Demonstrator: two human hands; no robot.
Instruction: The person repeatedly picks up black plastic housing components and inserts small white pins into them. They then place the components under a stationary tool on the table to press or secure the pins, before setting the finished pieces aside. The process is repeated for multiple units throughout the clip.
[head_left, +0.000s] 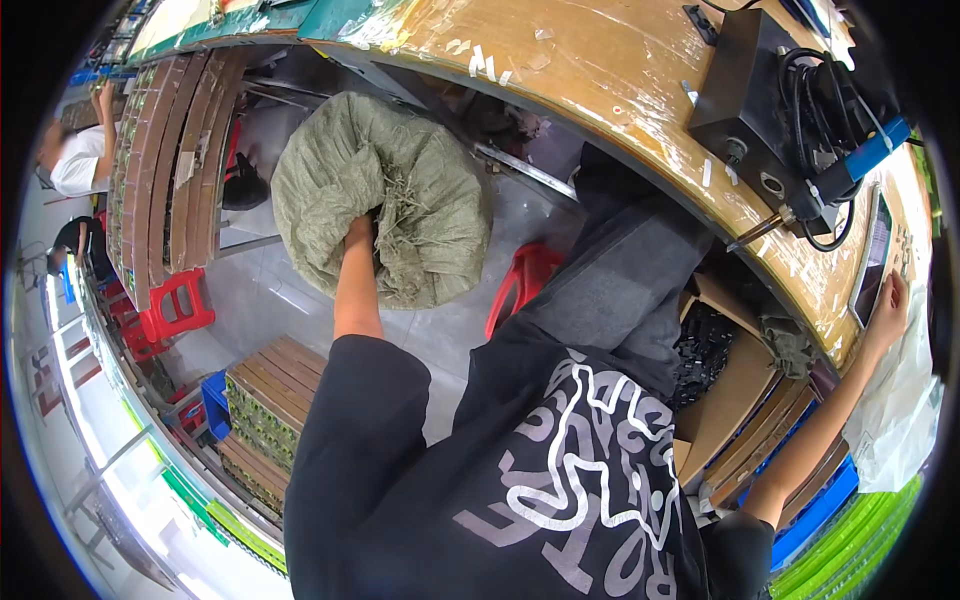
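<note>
Counter [580, 60] runs along the front, its front edge curving to the right corner; floor [250, 320] between the woven sack [440, 220] and brown stack [275, 380] gives the left arm room; sack sits below the counter's front edge, toward its left, probably low so an arm drops straight in; red stool [520, 285] limits room rightward; black box [735, 110] sits toward the counter's right end, likely parked aside; left hand [358, 235] is sunk in sack mouth, grip hidden, can't tell; right hand [888, 312] is near the right corner, fingers bent, can't tell if holding anything.
</note>
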